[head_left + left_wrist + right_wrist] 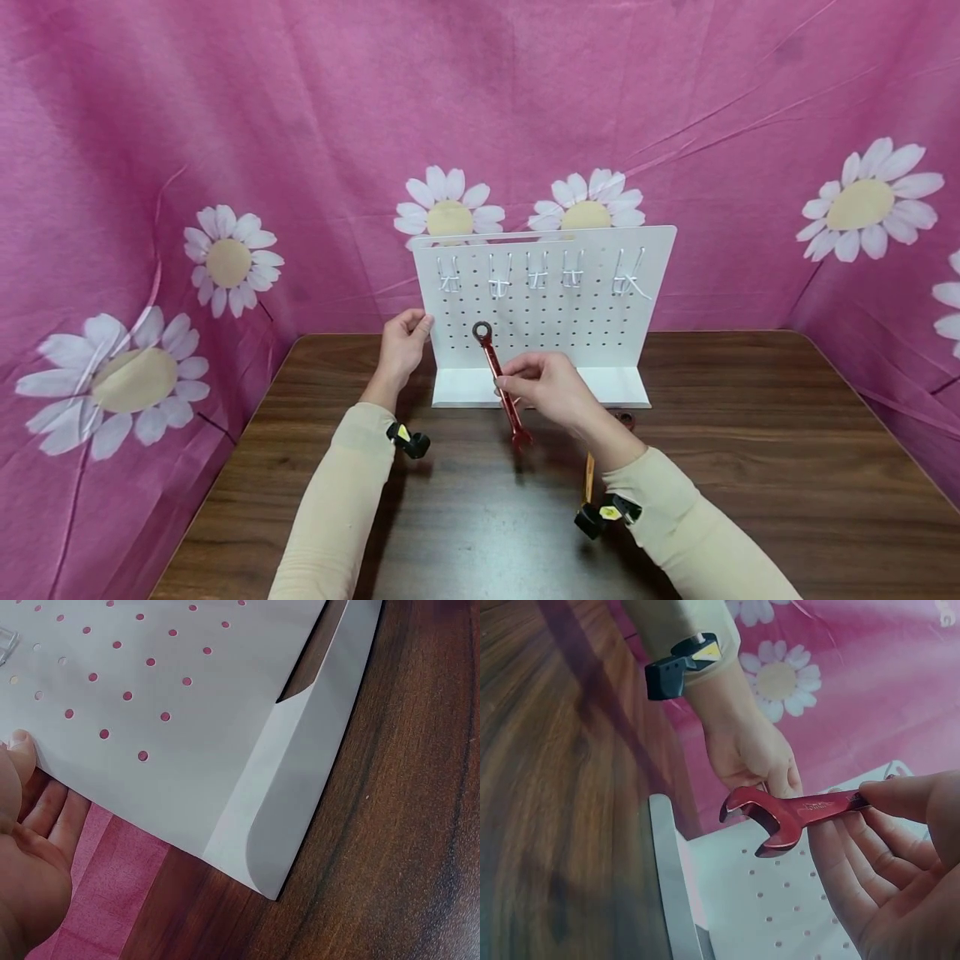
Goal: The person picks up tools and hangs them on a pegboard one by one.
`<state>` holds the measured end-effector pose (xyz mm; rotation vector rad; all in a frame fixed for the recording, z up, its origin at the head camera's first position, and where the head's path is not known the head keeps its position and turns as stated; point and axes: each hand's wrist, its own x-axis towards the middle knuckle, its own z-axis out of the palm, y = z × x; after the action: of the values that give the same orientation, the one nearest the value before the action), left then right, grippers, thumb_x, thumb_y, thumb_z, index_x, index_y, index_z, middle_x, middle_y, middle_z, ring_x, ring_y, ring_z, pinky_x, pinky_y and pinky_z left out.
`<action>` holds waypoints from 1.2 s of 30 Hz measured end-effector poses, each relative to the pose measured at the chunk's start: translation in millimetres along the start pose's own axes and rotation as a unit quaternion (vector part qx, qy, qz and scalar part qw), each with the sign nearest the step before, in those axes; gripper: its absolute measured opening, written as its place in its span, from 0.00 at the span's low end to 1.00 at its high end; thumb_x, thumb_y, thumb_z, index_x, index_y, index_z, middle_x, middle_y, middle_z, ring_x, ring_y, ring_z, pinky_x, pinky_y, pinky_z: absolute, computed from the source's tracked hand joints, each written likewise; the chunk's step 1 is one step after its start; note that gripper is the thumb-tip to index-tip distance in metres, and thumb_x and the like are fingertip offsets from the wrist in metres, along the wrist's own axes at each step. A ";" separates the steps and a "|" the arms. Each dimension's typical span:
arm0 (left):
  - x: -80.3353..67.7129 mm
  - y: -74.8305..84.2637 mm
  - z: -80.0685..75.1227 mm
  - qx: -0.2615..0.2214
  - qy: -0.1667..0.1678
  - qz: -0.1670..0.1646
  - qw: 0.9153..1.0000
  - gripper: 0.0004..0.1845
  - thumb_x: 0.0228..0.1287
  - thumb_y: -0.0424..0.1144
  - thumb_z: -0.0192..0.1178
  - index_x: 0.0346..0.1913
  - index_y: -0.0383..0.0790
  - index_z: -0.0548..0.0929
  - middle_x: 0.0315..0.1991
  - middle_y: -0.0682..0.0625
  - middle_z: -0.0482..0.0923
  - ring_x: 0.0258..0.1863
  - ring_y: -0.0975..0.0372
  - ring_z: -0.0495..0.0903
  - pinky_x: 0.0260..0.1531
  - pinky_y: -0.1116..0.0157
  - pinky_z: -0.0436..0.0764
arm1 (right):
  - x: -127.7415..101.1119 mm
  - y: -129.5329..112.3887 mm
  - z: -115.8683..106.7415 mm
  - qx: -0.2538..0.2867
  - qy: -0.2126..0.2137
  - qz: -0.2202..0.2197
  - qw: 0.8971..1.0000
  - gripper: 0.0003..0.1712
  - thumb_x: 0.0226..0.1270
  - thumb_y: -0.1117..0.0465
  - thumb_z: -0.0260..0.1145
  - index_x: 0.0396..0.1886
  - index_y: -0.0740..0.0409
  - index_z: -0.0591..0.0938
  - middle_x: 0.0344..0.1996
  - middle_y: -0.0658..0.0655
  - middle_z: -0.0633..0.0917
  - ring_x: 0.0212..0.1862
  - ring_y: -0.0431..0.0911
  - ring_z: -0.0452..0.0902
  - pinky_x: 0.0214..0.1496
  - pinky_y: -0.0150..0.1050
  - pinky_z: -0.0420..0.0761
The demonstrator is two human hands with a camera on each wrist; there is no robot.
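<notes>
2 hands working at center frame. Right hand (551, 385) pinching red wrench (501, 383) at mid-shaft between thumb and fingertips (889, 796); long axis running diagonally, ring end up-left against white pegboard (547, 292), open jaw end down-right above wooden table (750, 467). Left hand (403, 343) gripping pegboard's left edge, thumb in front, fingers behind, steadying it. Row of 5 wire hooks (537, 273) sitting above ring end, toward upper center. Right hand being nearer to hooks. Orange-handled tool (590, 477) lying partly hidden beneath right wrist.
</notes>
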<state>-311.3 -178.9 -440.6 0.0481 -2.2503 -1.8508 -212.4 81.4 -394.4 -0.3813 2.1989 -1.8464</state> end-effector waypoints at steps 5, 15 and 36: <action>-0.3 -0.4 0.1 -0.008 0.004 0.003 1.000 0.12 0.82 0.34 0.61 0.54 0.26 0.86 0.50 0.34 0.87 0.42 0.68 0.82 0.62 0.50 0.86 | 8.4 -7.5 9.6 -0.010 0.002 -0.010 1.000 0.10 0.74 0.69 0.71 0.47 0.74 0.87 0.35 0.66 0.92 0.30 0.42 0.88 0.42 0.49 0.92; 0.8 -2.0 0.1 -0.017 0.012 0.013 1.000 0.11 0.79 0.32 0.63 0.52 0.24 0.86 0.40 0.42 0.88 0.35 0.71 0.80 0.48 0.66 0.85 | 22.1 -24.4 27.6 -0.006 0.004 -0.020 1.000 0.08 0.74 0.68 0.72 0.47 0.69 0.88 0.35 0.65 0.93 0.32 0.44 0.89 0.40 0.45 0.92; 0.6 -1.6 0.8 -0.022 0.013 0.020 0.999 0.10 0.79 0.32 0.64 0.50 0.24 0.86 0.35 0.51 0.86 0.34 0.69 0.78 0.40 0.72 0.80 | 52.1 -35.8 48.3 0.026 0.047 -0.033 0.998 0.10 0.74 0.68 0.72 0.49 0.71 0.88 0.39 0.66 0.93 0.32 0.42 0.89 0.41 0.44 0.92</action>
<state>-312.2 -178.5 -442.3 0.0186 -2.1766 -1.8670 -242.7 12.6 -368.3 -0.3682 2.2176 -1.9904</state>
